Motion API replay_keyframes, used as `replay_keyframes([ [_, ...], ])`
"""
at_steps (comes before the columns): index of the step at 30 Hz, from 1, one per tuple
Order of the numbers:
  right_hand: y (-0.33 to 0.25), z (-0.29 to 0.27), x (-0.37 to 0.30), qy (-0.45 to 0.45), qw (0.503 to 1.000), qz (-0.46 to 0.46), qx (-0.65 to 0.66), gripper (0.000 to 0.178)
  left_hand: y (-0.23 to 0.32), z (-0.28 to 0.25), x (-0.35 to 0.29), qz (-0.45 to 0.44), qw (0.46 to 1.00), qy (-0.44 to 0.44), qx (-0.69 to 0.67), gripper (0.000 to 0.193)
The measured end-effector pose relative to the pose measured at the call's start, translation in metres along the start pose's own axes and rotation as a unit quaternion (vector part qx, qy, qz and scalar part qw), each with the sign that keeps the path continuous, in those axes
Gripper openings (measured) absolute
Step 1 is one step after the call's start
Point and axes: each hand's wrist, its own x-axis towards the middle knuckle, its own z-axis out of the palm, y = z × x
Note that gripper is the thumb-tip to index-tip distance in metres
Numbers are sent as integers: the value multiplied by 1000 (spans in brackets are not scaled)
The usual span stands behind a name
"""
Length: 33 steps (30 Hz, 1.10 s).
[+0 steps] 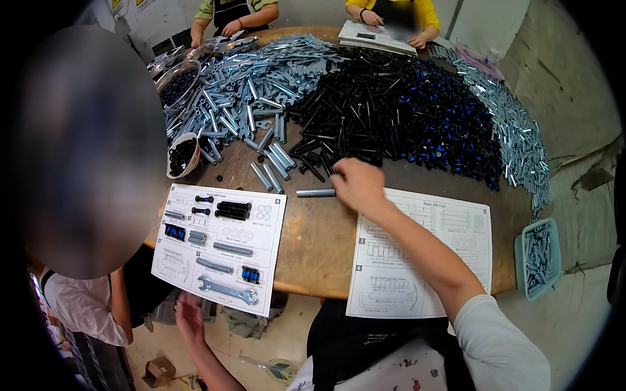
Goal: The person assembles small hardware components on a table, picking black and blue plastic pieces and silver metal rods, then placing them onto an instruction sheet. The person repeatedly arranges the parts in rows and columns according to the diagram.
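— The left hand (190, 319): how was it held?
— It was seen at the lower edge of the first sheet (268, 255); whether anything was gripped could not be told.
— What was counted, from left to right?
— One white cup (189, 171) of small black pieces was noted, then one silver wrench (228, 291) on the first sheet. Two loose tubes (262, 177) were laid side by side just above that sheet. One silver tube (315, 193) was laid crosswise, its end just beside the right hand (360, 186).
— Was anything held there?
— The right hand was curled at the near edge of the black bolts (352, 111), which were heaped too thickly to be counted; whether one was pinched could not be told.
— And farther right?
— One second sheet (479, 254) was partly covered by the right forearm, and one turquoise basket (520, 260) was filled with silver pieces.
— Could any writing be read?
— A printed heading was legible on both sheets; the captions were too small.
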Motion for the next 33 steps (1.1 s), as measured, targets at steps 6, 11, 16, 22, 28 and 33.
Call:
replay_keyframes([
  [6, 1, -8, 15, -157, 975, 81, -134, 39, -18, 52, -101, -194, 948, -195, 160, 40],
  [11, 21, -3, 25, -154, 974, 158, -52, 33, -10, 126, -115, -212, 908, -273, 236, 41],
  [16, 16, 4, 31, -186, 966, 172, -59, 26, -13, 179, -117, -206, 882, -350, 238, 39],
  [22, 26, 13, 29, -141, 979, 137, -49, 26, -30, 264, -120, -173, 805, -517, 235, 42],
  [28, 54, -44, 15, -161, 983, -67, -60, 32, -29, 362, -131, -184, 744, -586, 262, 33],
  [33, 83, -152, -37, -165, 978, -112, -57, 33, -60, 426, -125, -48, 788, -507, 346, 30],
])
